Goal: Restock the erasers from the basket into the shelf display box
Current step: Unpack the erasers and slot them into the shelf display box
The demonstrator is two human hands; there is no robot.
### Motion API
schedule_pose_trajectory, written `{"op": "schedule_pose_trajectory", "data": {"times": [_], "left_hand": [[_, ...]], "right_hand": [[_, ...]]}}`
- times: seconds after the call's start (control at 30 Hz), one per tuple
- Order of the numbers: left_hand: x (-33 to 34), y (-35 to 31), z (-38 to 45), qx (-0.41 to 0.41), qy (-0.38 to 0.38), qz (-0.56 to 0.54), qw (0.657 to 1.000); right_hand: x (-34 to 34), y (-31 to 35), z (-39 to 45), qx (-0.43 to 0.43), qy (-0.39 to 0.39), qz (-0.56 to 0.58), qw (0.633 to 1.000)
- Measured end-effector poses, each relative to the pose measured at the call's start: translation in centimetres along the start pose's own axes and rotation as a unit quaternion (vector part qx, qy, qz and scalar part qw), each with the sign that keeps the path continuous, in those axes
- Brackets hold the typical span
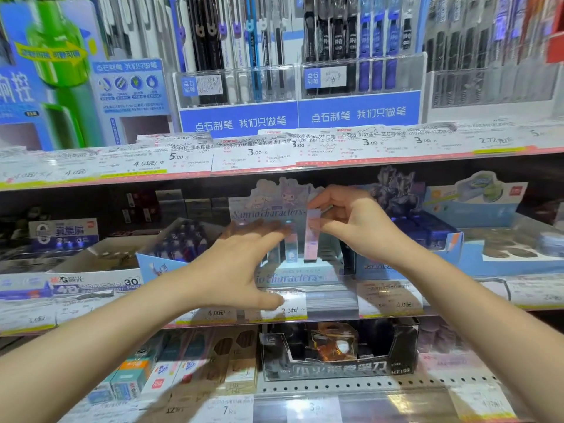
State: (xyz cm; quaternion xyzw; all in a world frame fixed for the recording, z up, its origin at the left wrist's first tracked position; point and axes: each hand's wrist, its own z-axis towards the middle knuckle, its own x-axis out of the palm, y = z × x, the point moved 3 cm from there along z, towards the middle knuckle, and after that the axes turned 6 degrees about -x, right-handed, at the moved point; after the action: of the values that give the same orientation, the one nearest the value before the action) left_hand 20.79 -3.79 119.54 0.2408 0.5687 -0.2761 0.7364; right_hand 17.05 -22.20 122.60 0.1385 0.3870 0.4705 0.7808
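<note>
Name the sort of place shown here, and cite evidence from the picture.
Most likely a stationery shop aisle: price labels line the shelf edges, packaged pens hang above, and a character display box holds stick erasers.

Single view, head-worn wide-angle camera: faces forward and slightly down, square onto a stationery shelf (274, 175) at close range, arm's reach. Three tiers in frame; edges bowed and blurred. Both forearms enter from bottom corners.
</note>
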Motion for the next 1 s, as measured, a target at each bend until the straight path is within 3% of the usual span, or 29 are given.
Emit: {"op": "schedule_pose_trajectory", "data": {"times": [1.0], "left_hand": [[-0.8, -0.7, -0.4, 0.02, 0.0, 0.017, 1.0]], "right_hand": [[0.3, -1.6, 0.0, 0.005, -0.005, -0.015, 1.0]]}}
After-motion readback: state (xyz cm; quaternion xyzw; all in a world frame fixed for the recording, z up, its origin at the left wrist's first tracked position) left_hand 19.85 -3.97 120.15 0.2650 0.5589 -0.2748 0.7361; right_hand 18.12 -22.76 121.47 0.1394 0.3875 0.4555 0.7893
